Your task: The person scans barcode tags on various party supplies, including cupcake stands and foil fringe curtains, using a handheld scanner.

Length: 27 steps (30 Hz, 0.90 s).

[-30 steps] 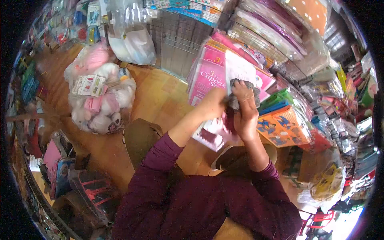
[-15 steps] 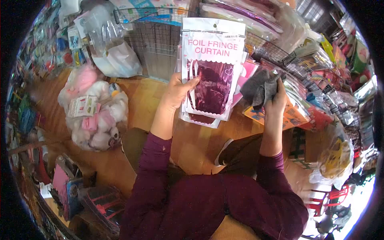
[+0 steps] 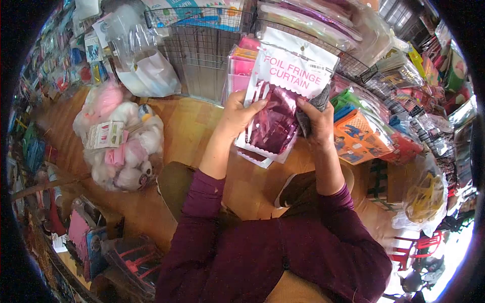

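Note:
A white foil fringe curtain packet (image 3: 275, 118) with a dark pink window is held up in front of me, tilted to the right, with at least one more packet behind it. My left hand (image 3: 237, 116) grips its left edge, thumb across the front. At the right edge my right hand (image 3: 318, 121) pinches the packet with its thumb and also keeps a dark grey cloth (image 3: 320, 98) bunched in it. Pink packets (image 3: 240, 68) show behind the left side of the curtain packet.
A clear bag of pink and white plush items (image 3: 121, 141) lies on the wooden floor (image 3: 187, 129) at left. Wire baskets (image 3: 202, 55) stand ahead. Orange packets (image 3: 358, 136) are at right, near a bag with yellow contents (image 3: 424, 202).
My right hand has moved left with the grey cloth and now grips the packet's right edge. The packet has tilted and shifted right, uncovering pink packets behind it.

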{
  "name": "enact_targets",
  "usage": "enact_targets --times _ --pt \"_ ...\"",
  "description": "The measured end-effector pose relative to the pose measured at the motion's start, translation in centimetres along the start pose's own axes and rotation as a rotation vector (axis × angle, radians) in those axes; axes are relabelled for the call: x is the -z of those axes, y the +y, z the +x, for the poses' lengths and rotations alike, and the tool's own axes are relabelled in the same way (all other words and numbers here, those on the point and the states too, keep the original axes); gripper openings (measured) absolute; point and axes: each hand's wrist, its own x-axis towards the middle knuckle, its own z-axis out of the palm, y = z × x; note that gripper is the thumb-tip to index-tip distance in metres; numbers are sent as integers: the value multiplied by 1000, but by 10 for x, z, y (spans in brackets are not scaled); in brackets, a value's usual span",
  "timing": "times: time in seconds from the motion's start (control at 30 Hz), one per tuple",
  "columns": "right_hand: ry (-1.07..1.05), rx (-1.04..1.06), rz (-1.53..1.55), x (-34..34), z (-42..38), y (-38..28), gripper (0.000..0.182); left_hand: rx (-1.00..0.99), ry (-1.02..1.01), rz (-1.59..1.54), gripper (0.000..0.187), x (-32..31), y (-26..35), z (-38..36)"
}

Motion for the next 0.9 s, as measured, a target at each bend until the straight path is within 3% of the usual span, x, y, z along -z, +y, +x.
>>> enact_targets --times 0.03,0.07,0.13,0.17,0.2,0.27,0.3,0.33,0.37,0.4,0.43,0.47,0.53,0.6,0.67,0.8,0.9 --pt "46 10 -56 5 1 3 22 -205 77 78 37 -4 -13 9" --pt "47 10 -52 4 0 8 22 -204 76 82 37 -4 -17 9" --pt "201 244 -299 3 -2 17 17 -642 412 693 58 -9 -13 9" --pt "213 360 -434 8 0 28 15 -572 287 641 69 -12 -13 5" --pt "197 332 -468 -3 -8 21 13 -569 280 644 69 -27 -4 -3" --pt "69 317 -576 -16 -19 23 21 -458 -5 16 70 -60 9 -14" --pt "-16 519 -712 -17 -20 34 28 -578 142 369 66 -61 7 -15" --pt "-106 722 -845 -20 -21 42 34 -570 142 373 66 -55 7 -17" --pt "-200 670 -853 -19 -26 45 48 -390 107 122 66 -43 9 -17" --pt "-237 698 -827 -25 -33 42 51 -208 73 -127 66 -34 10 -15" --pt "-264 740 -896 -27 -35 42 51 -227 110 -285 61 -28 10 -10" --pt "-291 784 -966 -28 -36 42 51 -96 107 -409 55 -15 2 -9" --pt "-296 813 -1007 -29 -33 42 50 -118 135 -529 49 -13 0 -7" --pt "-302 842 -1046 -32 -32 41 49 -113 117 -482 47 -6 4 -9" --pt "-350 762 -842 -36 -32 40 47 -108 104 -436 46 0 13 -14" --pt "-334 666 -724 -44 -32 38 49 -56 50 -316 42 7 17 -22" --pt "-245 840 -762 -61 -16 30 52 -77 -10 -309 42 8 8 -27"
